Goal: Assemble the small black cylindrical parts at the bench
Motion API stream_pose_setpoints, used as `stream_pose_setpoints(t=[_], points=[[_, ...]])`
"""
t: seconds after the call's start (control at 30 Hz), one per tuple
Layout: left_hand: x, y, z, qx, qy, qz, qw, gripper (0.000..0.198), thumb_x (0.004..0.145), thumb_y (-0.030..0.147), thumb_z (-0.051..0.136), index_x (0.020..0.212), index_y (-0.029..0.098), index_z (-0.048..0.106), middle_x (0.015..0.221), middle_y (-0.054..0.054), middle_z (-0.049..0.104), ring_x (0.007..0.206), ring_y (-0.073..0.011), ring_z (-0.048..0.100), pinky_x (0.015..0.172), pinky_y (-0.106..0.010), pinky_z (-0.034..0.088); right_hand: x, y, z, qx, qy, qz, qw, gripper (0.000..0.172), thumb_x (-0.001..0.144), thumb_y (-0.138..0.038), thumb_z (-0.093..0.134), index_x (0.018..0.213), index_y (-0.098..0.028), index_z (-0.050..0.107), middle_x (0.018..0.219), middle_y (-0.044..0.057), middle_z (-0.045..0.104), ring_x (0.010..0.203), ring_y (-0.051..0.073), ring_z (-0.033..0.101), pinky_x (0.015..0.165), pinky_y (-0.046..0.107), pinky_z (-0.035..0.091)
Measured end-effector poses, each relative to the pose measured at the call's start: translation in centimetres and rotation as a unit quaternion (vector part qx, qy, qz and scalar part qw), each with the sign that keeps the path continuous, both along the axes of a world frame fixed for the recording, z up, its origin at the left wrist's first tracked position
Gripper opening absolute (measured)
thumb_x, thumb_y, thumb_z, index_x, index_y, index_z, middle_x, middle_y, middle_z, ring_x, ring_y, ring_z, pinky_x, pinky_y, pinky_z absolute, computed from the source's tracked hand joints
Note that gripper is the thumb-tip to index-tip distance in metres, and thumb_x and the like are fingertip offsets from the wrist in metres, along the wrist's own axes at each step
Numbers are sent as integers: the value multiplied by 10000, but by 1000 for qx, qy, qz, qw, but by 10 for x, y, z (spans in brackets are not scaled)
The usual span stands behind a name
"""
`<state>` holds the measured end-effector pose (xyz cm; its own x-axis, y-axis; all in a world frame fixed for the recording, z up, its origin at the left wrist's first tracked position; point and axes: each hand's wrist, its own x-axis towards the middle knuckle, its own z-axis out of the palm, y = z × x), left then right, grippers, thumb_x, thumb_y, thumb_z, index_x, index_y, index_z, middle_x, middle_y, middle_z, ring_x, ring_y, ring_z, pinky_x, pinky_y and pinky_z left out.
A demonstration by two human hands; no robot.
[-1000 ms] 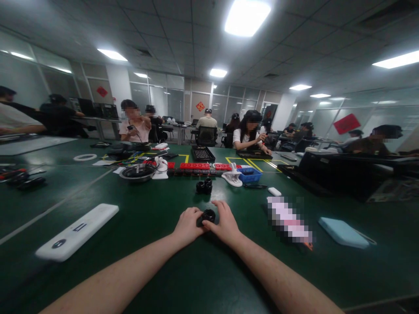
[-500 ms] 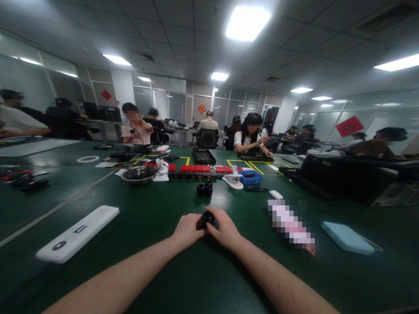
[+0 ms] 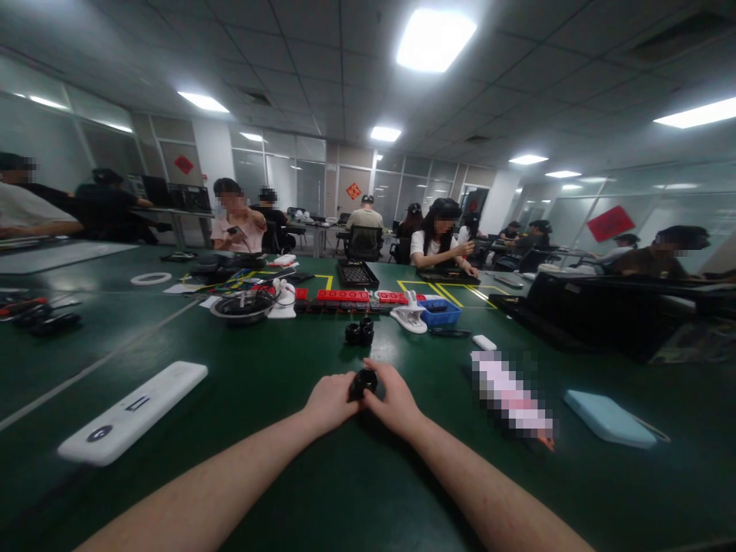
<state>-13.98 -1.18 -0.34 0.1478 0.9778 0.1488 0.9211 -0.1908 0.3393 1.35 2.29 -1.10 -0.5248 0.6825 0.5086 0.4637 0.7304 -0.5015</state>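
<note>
Between my two hands is a small black glossy round part [image 3: 363,381] with an opening on top; its exact kind does not show. My left hand [image 3: 332,399] closes on it from the left, fingers curled. From the right, my right hand [image 3: 394,395] holds it with the thumb in front and the fingers behind. My palms and fingers hide its lower part. Just beyond my hands, a cluster of similar black round parts [image 3: 359,332] stands on the green table [image 3: 276,491].
A long white device [image 3: 135,414] lies left; a light blue case [image 3: 609,418] and a small white box [image 3: 484,343] lie right. Farther back are red blocks [image 3: 343,297], a blue bin [image 3: 440,313], a white clamp [image 3: 409,313] and a black tray [image 3: 357,274]. Co-workers sit beyond.
My right fingers have shifted slightly round the black part, and the part appears a little turned or tilted between my hands. Both hands still hold it in nearly the same place.
</note>
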Motion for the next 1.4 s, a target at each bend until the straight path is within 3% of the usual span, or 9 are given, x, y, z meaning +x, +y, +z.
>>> stream_pose_setpoints(t=[0.13, 0.3, 0.47, 0.6, 0.73, 0.9, 1.03, 1.2, 1.4], points=[[0, -1, 1, 1, 1, -2, 1000, 197, 720, 379, 521, 792, 195, 515, 793, -30, 606, 742, -207, 586, 587, -253, 385, -1, 0, -1, 3, 11, -37, 999, 613, 662, -272, 594, 1217, -173, 354, 1135, 104, 488, 1062, 240, 446, 898, 407, 358], [1, 0, 2, -4, 2, -4, 1000, 187, 733, 379, 501, 781, 199, 518, 784, -25, 609, 742, -206, 585, 605, -258, 379, -6, 3, -5, -7, 0, -119, 993, 533, 593, -377, 666, 1043, -171, 467, 925, 71, 539, 882, 232, 512, 782, 387, 414], [1, 0, 1, -4, 1, 0, 1000, 163, 733, 350, 505, 783, 195, 513, 774, -20, 606, 726, -196, 584, 587, -249, 373, -3, 4, -6, -20, 21, -55, 998, 478, 641, -231, 602, 1089, -187, 442, 978, 59, 548, 924, 206, 514, 839, 371, 396], [0, 0, 0, -2, 0, -3, 1000, 197, 730, 391, 513, 779, 199, 510, 762, -16, 604, 721, -198, 579, 586, -251, 366, 1, 2, -3, -30, 33, 6, 999, 552, 660, -137, 520, 1188, -185, 368, 1091, 66, 522, 1033, 193, 474, 921, 363, 347], [0, 1, -2, -1, -1, -4, 1000, 203, 732, 394, 512, 783, 197, 512, 761, -19, 601, 718, -199, 578, 585, -251, 364, 0, 0, -2, -39, 28, -40, 998, 582, 656, -246, 584, 1187, -169, 358, 1108, 90, 503, 1031, 223, 467, 894, 387, 365], [-1, 3, -4, 3, -6, -15, 1000, 172, 739, 369, 502, 768, 199, 508, 772, -14, 599, 707, -187, 573, 586, -247, 360, -6, 2, -3, -28, 16, -115, 993, 414, 617, -350, 636, 951, -167, 473, 886, 57, 536, 834, 213, 515, 745, 366, 431], [-2, 2, -4, 5, -13, -20, 1000, 179, 738, 377, 510, 762, 200, 503, 752, 1, 590, 665, -165, 562, 547, -231, 351, -5, 4, -4, -28, 34, -71, 996, 368, 642, -257, 603, 977, -180, 472, 903, 48, 547, 853, 199, 522, 768, 353, 429], [-3, 1, -4, 5, -9, -19, 1000, 252, 724, 447, 514, 730, 195, 501, 710, 4, 576, 650, -170, 556, 544, -234, 345, 3, 3, -4, -37, 59, -2, 998, 462, 675, -147, 522, 1122, -176, 409, 1029, 59, 544, 975, 177, 504, 884, 344, 379], [-5, 4, -7, 11, -16, -35, 999, 143, 707, 334, 530, 754, 202, 502, 756, -5, 588, 707, -183, 562, 583, -232, 356, -1, 3, -9, -58, 40, -26, 997, 595, 619, -291, 647, 1149, -179, 400, 1060, 79, 519, 987, 220, 486, 858, 384, 385]])
